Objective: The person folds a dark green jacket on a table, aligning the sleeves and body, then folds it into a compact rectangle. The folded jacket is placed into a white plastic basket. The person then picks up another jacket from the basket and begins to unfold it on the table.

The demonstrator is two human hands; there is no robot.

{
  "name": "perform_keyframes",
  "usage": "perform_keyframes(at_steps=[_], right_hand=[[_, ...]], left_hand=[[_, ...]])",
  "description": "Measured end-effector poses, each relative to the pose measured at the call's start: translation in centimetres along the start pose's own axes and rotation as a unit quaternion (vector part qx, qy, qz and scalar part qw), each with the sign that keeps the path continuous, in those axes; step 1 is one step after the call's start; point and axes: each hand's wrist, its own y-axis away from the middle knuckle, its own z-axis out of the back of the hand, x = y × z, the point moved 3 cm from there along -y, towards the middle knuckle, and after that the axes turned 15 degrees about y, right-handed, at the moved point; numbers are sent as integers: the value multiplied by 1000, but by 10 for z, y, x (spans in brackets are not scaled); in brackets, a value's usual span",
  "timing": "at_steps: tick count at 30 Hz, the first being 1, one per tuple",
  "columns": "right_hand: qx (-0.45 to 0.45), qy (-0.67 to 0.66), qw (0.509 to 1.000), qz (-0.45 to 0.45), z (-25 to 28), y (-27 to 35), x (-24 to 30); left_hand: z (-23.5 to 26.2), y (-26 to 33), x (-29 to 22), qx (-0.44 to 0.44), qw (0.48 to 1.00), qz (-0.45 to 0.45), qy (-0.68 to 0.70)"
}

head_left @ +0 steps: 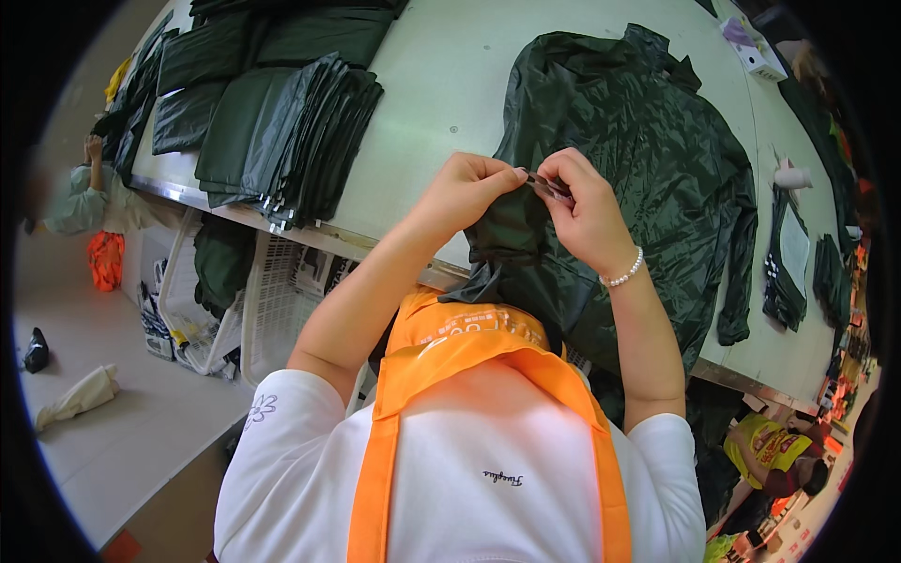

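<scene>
A dark green, shiny jacket (pixel 629 141) lies spread on the table, its collar at the far end and one sleeve bent toward me. Above that sleeve my two hands meet. My right hand (pixel 587 211), with a pearl-like bracelet at the wrist, is closed around small metal thread snips (pixel 550 187), their tips pointing left. My left hand (pixel 474 192) pinches thumb against fingers right at the snips' tips. What lies in that pinch is too small to make out. Part of the jacket's near edge hangs over the table front against me.
Folded dark green garments (pixel 282 131) are stacked at the table's (pixel 432 103) left. White plastic baskets (pixel 272 300) stand below its front edge. Thread cone (pixel 793 178), folded pieces (pixel 786 263) and a white box (pixel 755 56) lie at right. Other people (pixel 770 450) are nearby.
</scene>
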Motion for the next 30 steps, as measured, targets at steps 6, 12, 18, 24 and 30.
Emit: perform_keyframes(at_steps=[6, 12, 18, 24, 30], right_hand=[[-41, -206, 966, -153, 7, 11, -21], [-69, -56, 993, -83, 12, 23, -4], [-67, 54, 995, -52, 11, 18, 0], [-73, 98, 992, -44, 15, 19, -1], [-77, 135, 988, 0, 16, 15, 1]], left_hand=[[-1, -1, -2, 1, 998, 25, 64], [-4, 1, -9, -3, 988, -4, 154], [-7, -1, -11, 15, 995, 3, 97], [-7, 0, -14, -3, 996, 13, 87], [-7, 0, -13, -1, 997, 5, 74]])
